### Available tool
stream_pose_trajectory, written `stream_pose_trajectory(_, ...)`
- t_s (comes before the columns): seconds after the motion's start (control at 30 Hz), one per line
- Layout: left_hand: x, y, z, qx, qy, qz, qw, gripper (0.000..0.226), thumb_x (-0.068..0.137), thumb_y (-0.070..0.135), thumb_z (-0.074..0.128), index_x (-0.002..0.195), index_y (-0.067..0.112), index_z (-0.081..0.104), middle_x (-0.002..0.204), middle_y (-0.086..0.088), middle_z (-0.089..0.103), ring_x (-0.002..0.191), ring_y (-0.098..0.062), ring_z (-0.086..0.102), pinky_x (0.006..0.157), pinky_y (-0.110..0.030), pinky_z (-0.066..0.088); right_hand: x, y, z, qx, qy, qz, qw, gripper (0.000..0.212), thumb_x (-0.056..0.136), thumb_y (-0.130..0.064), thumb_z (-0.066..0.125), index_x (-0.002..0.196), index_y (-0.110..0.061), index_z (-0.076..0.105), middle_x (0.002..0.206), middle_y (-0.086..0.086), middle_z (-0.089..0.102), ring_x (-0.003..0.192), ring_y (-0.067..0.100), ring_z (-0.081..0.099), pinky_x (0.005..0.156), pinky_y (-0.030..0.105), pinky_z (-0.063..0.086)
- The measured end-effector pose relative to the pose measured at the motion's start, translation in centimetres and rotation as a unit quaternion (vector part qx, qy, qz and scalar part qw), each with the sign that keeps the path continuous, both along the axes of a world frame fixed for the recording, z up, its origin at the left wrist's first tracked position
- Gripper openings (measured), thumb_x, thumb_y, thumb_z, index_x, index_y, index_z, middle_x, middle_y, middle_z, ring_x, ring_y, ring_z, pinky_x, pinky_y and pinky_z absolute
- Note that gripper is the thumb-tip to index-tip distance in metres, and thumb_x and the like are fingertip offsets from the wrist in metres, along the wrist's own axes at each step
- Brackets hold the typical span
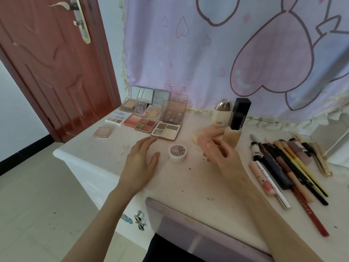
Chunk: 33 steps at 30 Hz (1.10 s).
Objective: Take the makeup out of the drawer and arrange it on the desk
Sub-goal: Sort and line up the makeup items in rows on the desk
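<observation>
Both hands are hovering empty over the desk [105, 154], holding nothing.

Left hand [140, 163] is lying flat with fingers straight; right hand [215, 150], blurred, is hanging loosely curled. Between them a small round pot [177, 152] is sitting apart from both. Palettes [166, 127] are lying beyond the left hand, brushes and pencils [289, 167] beside the right, the drawer [188, 220] nearer the person.

Bare desk [113, 157] front-left; palettes [166, 127] behind, brushes [290, 163] crowd right.

A red-brown door [56, 72] stands left of a lilac heart-print curtain [226, 53], above what seems a tiled floor [37, 186].
</observation>
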State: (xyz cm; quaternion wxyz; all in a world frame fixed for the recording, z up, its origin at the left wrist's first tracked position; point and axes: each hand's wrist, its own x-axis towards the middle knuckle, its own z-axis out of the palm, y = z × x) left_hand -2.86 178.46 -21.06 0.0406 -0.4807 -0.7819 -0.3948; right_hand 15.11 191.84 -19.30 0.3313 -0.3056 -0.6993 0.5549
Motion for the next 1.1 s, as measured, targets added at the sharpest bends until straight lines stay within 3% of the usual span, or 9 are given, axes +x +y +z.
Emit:
stream_pose_trajectory(0.13,3.8,0.8,2.3,0.07,0.076,-0.083,0.991,0.063,0.08,0.04,0.066,0.133,0.013,0.046,0.132,-0.003,0.047,0.121,-0.016,0.039,0.101,-0.025,0.027,-0.1,-0.3,0.5,-0.118,0.101,0.076,0.985,0.069,0.074,-0.062,0.051,0.117,-0.008,0.059,0.1,0.009,0.069,0.087,0.021,0.065,0.071,0.027,0.05)
stream_pose_trajectory(0.23,6.6,2.0,3.7,0.056,0.11,-0.137,0.983,0.081,0.074,0.057,0.06,0.138,0.013,0.038,0.135,-0.003,0.043,0.122,-0.014,0.034,0.099,-0.02,0.02,0.0,-0.4,0.5,-0.186,0.125,0.122,0.967,0.066,0.077,-0.064,0.036,0.116,-0.015,0.06,0.104,0.008,0.069,0.088,0.019,0.064,0.073,0.028,0.049)
stream_pose_trajectory(0.4,8.3,3.7,3.8,0.052,0.074,-0.163,0.982,0.081,0.069,0.035,0.075,0.137,0.009,0.039,0.134,-0.006,0.041,0.121,-0.015,0.035,0.102,-0.024,0.028,0.2,-0.5,0.8,-0.293,0.145,0.179,0.928,0.064,0.085,-0.056,0.031,0.132,-0.018,0.049,0.129,0.006,0.058,0.117,0.019,0.055,0.087,0.031,0.048)
stream_pose_trajectory(0.5,8.0,3.8,3.6,0.065,0.012,-0.167,0.984,0.077,0.069,0.025,0.077,0.134,0.01,0.038,0.131,-0.006,0.038,0.12,-0.017,0.04,0.102,-0.026,0.034,0.2,-0.3,0.8,-0.288,0.158,0.162,0.93,0.043,0.099,-0.037,0.026,0.121,-0.015,0.056,0.108,-0.003,0.067,0.101,0.01,0.059,0.076,0.023,0.047)
stream_pose_trajectory(0.63,6.7,3.7,3.7,0.097,-0.078,-0.166,0.978,0.08,0.066,0.024,0.079,0.132,0.016,0.034,0.125,0.0,0.039,0.111,-0.002,0.042,0.092,-0.009,0.036,0.3,0.3,0.7,-0.31,0.213,0.111,0.92,0.029,0.086,-0.011,0.05,0.112,-0.002,0.057,0.083,0.005,0.07,0.074,0.014,0.064,0.066,0.023,0.053)
stream_pose_trajectory(0.77,5.8,3.1,3.8,0.078,-0.141,-0.146,0.976,0.074,0.065,0.039,0.068,0.13,0.022,0.039,0.119,0.007,0.041,0.105,0.011,0.041,0.084,-0.003,0.035,0.6,0.5,0.9,-0.335,0.235,0.105,0.906,0.039,0.074,-0.013,0.058,0.109,0.002,0.06,0.094,0.01,0.069,0.08,0.016,0.066,0.069,0.021,0.055)
stream_pose_trajectory(0.87,5.7,2.7,3.5,0.064,-0.174,-0.136,0.973,0.074,0.061,0.055,0.061,0.126,0.023,0.044,0.117,0.01,0.046,0.104,0.006,0.046,0.077,-0.004,0.037,0.6,0.3,1.1,-0.327,0.252,0.127,0.902,0.035,0.075,-0.012,0.057,0.109,-0.002,0.062,0.092,0.006,0.07,0.081,0.013,0.065,0.072,0.02,0.054)
stream_pose_trajectory(0.97,5.6,2.5,3.4,0.049,-0.2,-0.131,0.97,0.064,0.064,0.05,0.061,0.122,0.026,0.047,0.117,0.011,0.052,0.101,0.006,0.049,0.073,-0.004,0.038,0.7,0.2,1.2,-0.322,0.258,0.143,0.9,0.034,0.075,-0.012,0.059,0.108,-0.007,0.063,0.093,0.007,0.068,0.083,0.016,0.064,0.072,0.023,0.055)
stream_pose_trajectory(1.1,5.6,2.4,3.8,0.037,-0.203,-0.141,0.968,0.064,0.06,0.06,0.054,0.119,0.034,0.048,0.111,0.018,0.054,0.093,0.007,0.051,0.071,-0.005,0.039,0.6,-0.1,1.3,-0.319,0.224,0.19,0.901,0.057,0.059,-0.031,0.084,0.105,-0.005,0.063,0.093,0.008,0.068,0.083,0.018,0.066,0.071,0.025,0.055)
